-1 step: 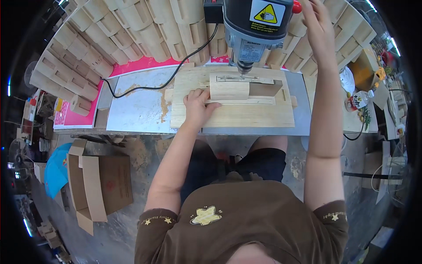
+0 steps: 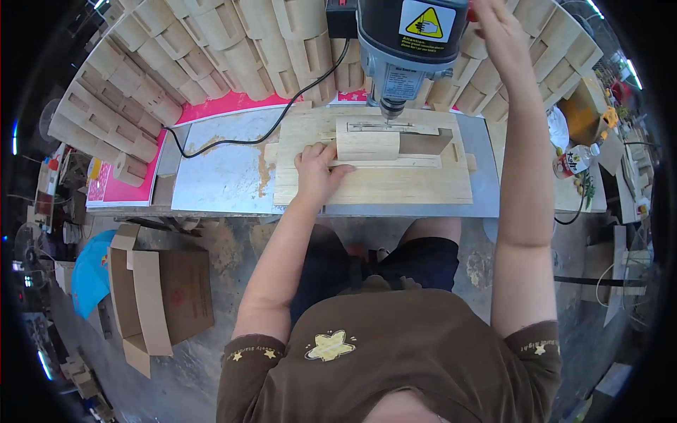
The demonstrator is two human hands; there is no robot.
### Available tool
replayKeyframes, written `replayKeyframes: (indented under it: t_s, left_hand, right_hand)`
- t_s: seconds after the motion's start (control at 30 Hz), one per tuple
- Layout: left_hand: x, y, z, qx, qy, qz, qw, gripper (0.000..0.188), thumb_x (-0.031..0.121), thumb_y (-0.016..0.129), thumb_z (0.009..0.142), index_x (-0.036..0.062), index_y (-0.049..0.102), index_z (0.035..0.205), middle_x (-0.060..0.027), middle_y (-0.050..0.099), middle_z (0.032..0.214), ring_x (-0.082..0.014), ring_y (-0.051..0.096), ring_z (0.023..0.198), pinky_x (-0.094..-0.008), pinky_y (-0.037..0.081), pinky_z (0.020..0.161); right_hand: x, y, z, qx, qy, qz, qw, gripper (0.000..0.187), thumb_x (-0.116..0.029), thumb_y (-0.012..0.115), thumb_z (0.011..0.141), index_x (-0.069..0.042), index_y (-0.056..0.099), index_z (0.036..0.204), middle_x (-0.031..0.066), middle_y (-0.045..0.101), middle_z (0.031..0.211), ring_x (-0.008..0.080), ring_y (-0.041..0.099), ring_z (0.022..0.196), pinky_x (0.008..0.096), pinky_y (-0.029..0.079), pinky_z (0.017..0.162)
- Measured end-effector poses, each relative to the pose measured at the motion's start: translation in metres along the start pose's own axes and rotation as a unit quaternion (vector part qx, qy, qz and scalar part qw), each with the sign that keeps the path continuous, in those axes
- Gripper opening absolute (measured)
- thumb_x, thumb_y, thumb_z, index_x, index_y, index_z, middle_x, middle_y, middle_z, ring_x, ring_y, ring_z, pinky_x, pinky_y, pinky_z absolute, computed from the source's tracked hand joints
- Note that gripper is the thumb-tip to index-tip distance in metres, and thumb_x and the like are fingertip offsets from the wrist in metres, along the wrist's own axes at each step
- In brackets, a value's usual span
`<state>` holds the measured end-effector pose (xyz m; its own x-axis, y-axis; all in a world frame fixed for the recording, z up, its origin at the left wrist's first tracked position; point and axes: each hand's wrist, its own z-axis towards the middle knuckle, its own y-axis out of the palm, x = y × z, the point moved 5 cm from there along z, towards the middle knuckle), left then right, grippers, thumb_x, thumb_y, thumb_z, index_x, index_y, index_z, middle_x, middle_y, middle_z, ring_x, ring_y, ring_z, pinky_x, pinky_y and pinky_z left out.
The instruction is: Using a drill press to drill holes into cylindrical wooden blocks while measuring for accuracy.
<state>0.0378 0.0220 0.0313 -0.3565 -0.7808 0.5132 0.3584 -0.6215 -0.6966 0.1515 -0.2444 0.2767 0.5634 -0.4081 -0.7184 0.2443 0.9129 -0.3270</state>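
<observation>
Currently, we press left hand [image 2: 317, 173] flat, fingers open, on curved wooden block [image 2: 368, 143] seated in plywood jig [image 2: 374, 185] under drill press [image 2: 409, 49]. Right hand [image 2: 497, 28] raised beside machine head; grip unclear. Block judged light, stiff, smooth; hold near-left edge.

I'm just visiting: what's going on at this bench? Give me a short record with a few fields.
Place: workbench with a drill press above it
Left hand: left hand pressed flat against a curved wooden block
Right hand: right hand raised beside the drill press head; what it grips is hidden
Under the drill: wooden jig board holding the block
Behind: rows of curved wooden pieces
Floor: open cardboard box
</observation>
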Motion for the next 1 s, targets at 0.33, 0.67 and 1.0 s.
replayKeyframes:
  t_s: [0.33,0.67,1.0]
  left_hand:
    - [-0.010,-0.006,-0.005,-0.004,-0.017,0.008,1.000,0.044,0.025,0.077,0.063,0.0132,0.065,0.103,-0.0032,0.052,0.076,-0.0240,0.052,0.079,-0.0384,0.035,0.075]
    - [-0.009,-0.004,-0.007,-0.006,-0.026,0.011,1.000,0.058,0.029,0.077,0.061,0.0152,0.060,0.115,-0.0048,0.057,0.087,-0.0263,0.053,0.091,-0.0408,0.034,0.081]
    - [-0.008,-0.003,-0.005,-0.005,-0.016,0.008,1.000,0.051,0.026,0.077,0.062,0.0141,0.062,0.109,-0.0052,0.056,0.083,-0.0266,0.053,0.086,-0.0406,0.037,0.077]
  right_hand:
    - [-0.072,0.018,-0.068,0.010,-0.107,-0.331,0.937,0.023,-0.022,0.053,0.092,-0.001,0.062,0.093,0.0066,0.058,0.070,0.0128,0.053,0.066,0.0279,0.042,0.060]
    - [-0.035,0.033,-0.159,0.059,-0.114,-0.161,0.979,0.010,-0.006,0.055,0.086,0.000,0.063,0.084,0.0104,0.053,0.063,0.0218,0.051,0.055,0.0323,0.037,0.054]
    - [0.032,0.060,-0.188,0.115,-0.180,-0.161,0.963,0.013,-0.005,0.058,0.084,-0.003,0.063,0.096,0.0093,0.061,0.082,0.0239,0.056,0.076,0.0335,0.039,0.070]
